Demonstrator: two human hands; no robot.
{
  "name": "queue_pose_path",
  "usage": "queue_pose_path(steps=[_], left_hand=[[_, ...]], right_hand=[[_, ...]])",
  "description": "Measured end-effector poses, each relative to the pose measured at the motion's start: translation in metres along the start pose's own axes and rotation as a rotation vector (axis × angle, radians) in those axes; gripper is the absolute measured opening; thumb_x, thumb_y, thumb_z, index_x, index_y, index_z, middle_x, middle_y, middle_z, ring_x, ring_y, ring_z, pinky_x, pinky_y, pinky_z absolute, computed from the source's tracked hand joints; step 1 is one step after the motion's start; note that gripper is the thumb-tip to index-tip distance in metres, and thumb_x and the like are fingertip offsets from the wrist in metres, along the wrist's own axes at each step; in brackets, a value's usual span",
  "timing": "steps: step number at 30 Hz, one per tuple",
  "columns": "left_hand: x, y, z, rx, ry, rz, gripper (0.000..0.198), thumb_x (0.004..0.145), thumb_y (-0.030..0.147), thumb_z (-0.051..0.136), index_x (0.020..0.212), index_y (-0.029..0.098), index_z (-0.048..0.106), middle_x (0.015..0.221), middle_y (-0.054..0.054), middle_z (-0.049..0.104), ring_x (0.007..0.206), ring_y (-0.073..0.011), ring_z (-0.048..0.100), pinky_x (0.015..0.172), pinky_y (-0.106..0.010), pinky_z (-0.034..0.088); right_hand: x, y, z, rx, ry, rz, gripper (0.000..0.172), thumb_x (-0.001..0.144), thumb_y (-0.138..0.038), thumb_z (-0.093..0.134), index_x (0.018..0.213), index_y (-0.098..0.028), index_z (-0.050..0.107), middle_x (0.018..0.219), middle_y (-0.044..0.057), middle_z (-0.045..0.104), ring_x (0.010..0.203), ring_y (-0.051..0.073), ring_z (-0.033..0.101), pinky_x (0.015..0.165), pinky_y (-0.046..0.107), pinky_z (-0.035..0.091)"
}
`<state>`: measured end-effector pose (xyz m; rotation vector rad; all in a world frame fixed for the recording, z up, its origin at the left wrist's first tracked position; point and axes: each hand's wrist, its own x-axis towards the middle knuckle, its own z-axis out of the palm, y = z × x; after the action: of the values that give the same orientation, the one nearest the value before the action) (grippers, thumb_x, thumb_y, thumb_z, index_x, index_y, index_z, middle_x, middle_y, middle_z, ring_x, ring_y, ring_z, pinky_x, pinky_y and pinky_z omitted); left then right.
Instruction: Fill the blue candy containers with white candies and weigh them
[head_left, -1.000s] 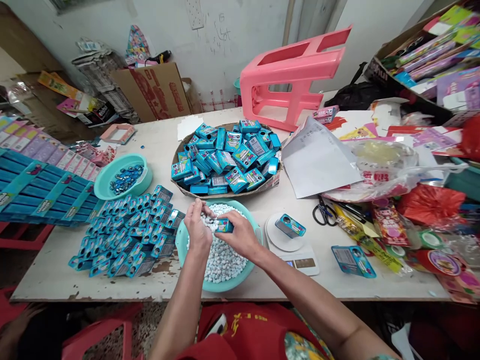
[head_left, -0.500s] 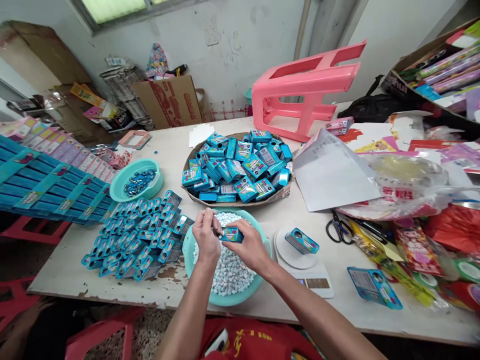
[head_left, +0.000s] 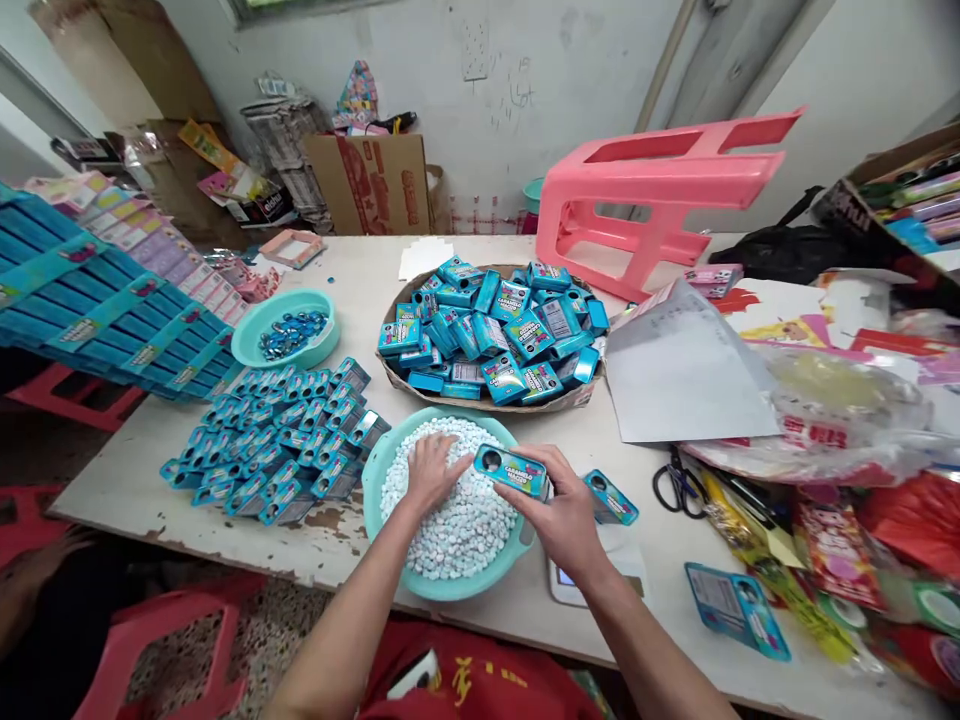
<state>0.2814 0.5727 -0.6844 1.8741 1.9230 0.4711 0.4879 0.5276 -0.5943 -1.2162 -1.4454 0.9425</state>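
My right hand [head_left: 562, 505] grips a small blue candy tin [head_left: 514, 470] with a round dark opening, tilted over the right rim of a mint-green basin [head_left: 373, 500]. Pale round candies [head_left: 457, 540] fill much of that basin. My left hand [head_left: 433, 470] rests in them, palm down with fingers apart. Behind my right hand, another blue tin [head_left: 611, 498] lies on a white scale [head_left: 626, 555], which is mostly hidden. Many similar tins [head_left: 285, 435] stand in a cluster left of the basin.
Beyond the basin, a cardboard tray [head_left: 390, 375] holds heaped blue tins. A smaller basin [head_left: 326, 345] contains shiny blue pieces. A pink stool [head_left: 652, 185] lies sideways at the back. Scissors [head_left: 679, 485], papers and packaging occupy the right; one tin [head_left: 739, 605] sits near the front edge.
My left hand has moved from beside the tin down into the candies, its fingers spreading. My right hand has carried the tin rightward. The view has shifted slightly.
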Motion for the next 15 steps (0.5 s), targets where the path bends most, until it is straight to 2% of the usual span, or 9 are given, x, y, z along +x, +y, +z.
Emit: queue_pose_path(steps=[4, 8, 11, 15], left_hand=[[-0.009, 0.011, 0.014, 0.252, -0.068, -0.003, 0.043, 0.080, 0.052, 0.052, 0.111, 0.024, 0.060, 0.113, -0.011, 0.054, 0.106, -0.0301, 0.048, 0.089, -0.043, 0.036], [-0.008, 0.008, 0.017, 0.200, -0.021, 0.012, 0.029, 0.086, 0.044, 0.045, 0.094, 0.021, 0.062, 0.098, -0.010, 0.058, 0.090, -0.0253, 0.055, 0.077, -0.034, 0.039], [-0.003, 0.001, 0.016, -0.065, 0.095, -0.048, 0.022, 0.083, 0.039, 0.052, 0.074, 0.020, 0.060, 0.080, -0.005, 0.058, 0.077, -0.0199, 0.055, 0.070, -0.029, 0.038], [-0.006, 0.009, -0.002, -0.717, 0.239, -0.268, 0.030, 0.074, 0.041, 0.062, 0.059, 0.017, 0.051, 0.058, 0.002, 0.046, 0.053, -0.0111, 0.044, 0.052, -0.022, 0.032]], right_hand=[[-0.004, 0.009, 0.001, -0.044, 0.008, 0.023, 0.032, 0.074, -0.034, 0.073, 0.102, -0.024, 0.064, 0.101, 0.005, 0.061, 0.096, 0.022, 0.059, 0.085, 0.036, 0.047], [-0.010, 0.020, 0.005, -0.081, 0.009, 0.061, 0.032, 0.073, -0.036, 0.072, 0.101, -0.023, 0.064, 0.100, 0.005, 0.061, 0.096, 0.023, 0.059, 0.084, 0.037, 0.047], [-0.012, 0.024, 0.008, -0.122, -0.009, 0.068, 0.032, 0.073, -0.035, 0.072, 0.101, -0.023, 0.063, 0.100, 0.005, 0.061, 0.096, 0.023, 0.059, 0.084, 0.037, 0.047], [-0.013, 0.025, 0.013, -0.192, -0.047, 0.062, 0.032, 0.072, -0.029, 0.073, 0.101, -0.023, 0.063, 0.100, 0.005, 0.061, 0.096, 0.023, 0.059, 0.084, 0.036, 0.047]])
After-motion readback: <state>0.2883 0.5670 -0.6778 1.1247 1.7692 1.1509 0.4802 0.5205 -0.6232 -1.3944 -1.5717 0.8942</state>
